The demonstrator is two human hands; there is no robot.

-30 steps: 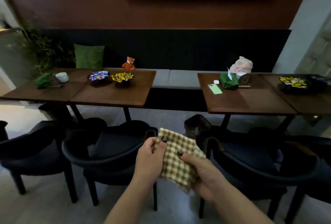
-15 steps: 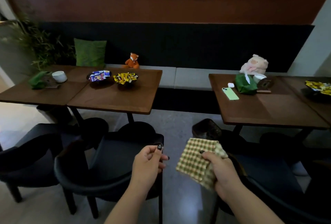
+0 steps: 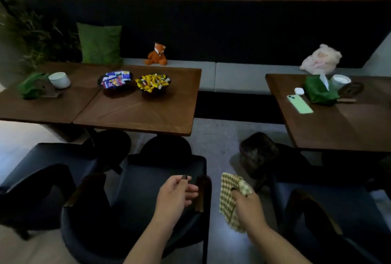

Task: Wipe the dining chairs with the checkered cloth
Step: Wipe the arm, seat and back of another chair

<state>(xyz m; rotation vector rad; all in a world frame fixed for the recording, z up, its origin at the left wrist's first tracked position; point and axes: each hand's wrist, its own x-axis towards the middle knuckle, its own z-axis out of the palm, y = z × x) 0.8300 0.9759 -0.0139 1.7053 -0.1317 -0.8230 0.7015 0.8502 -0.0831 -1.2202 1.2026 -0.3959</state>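
My right hand grips the green-and-cream checkered cloth, which hangs folded in the gap between two dark dining chairs. My left hand hovers over the seat of the middle chair, fingers loosely curled and holding nothing. Its fingertips are close to the wooden end of that chair's right armrest. A second dark chair stands at the right and a third at the left.
A wooden table ahead carries two bowls of wrapped sweets, a white cup and a green tissue holder. The right table has a green phone and earbud case. A dark basket sits on the floor.
My left hand let go of the cloth and moved left over the middle chair. My right hand carried the cloth right and down. The view came closer to the chairs and tilted downward.
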